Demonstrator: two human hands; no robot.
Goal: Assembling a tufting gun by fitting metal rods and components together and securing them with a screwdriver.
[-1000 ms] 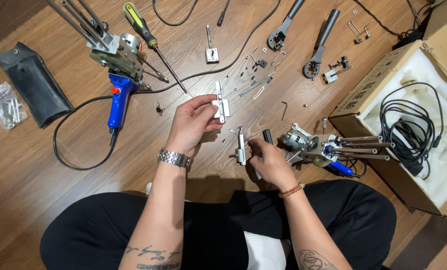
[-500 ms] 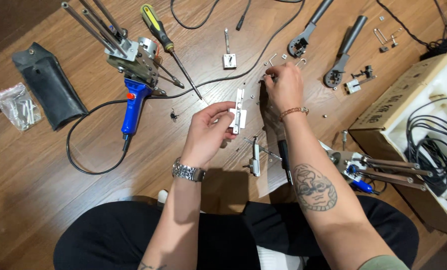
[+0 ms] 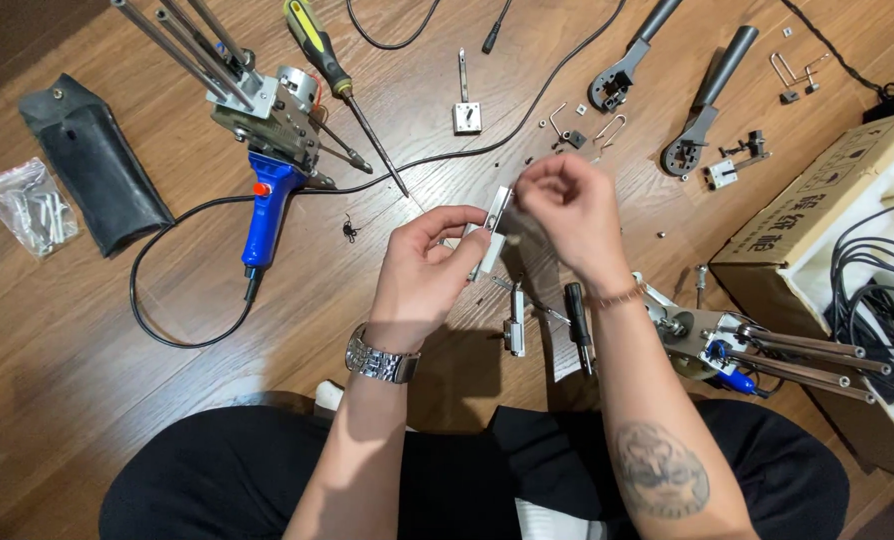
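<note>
Between both hands, above the lap: small silver metal bracket (image 3: 491, 232), held roughly upright, slightly tilted. Left hand (image 3: 429, 268) closed round its lower part, thumb and fingers pinching it. Right hand (image 3: 565, 208) at the bracket's upper end, fingertips bunched tight together as if gripping a tiny part or tool; what they hold is hidden, cannot tell.

Step in hand, by my judgement: fitting or tightening a small fastener into the bracket top, i.e. mid-assembly of a sub-part. Next move likely calls for steady L grip and fine turning w/ R fingertips, bracket kept from twisting.

Below the hands on the wood floor (image 3: 87, 360): another small metal piece (image 3: 515, 325) and a black-handled tool (image 3: 577, 322), just beside each other. Left of L hand, well apart: blue-handled power tool (image 3: 267, 150) w/ cable; yellow-and-black screwdriver (image 3: 342, 85) near it. Right of R hand: cardboard box (image 3: 797, 225) w/ black cables. Beyond the hands: two ratchet wrenches (image 3: 702, 105), loose small hardware near
</note>
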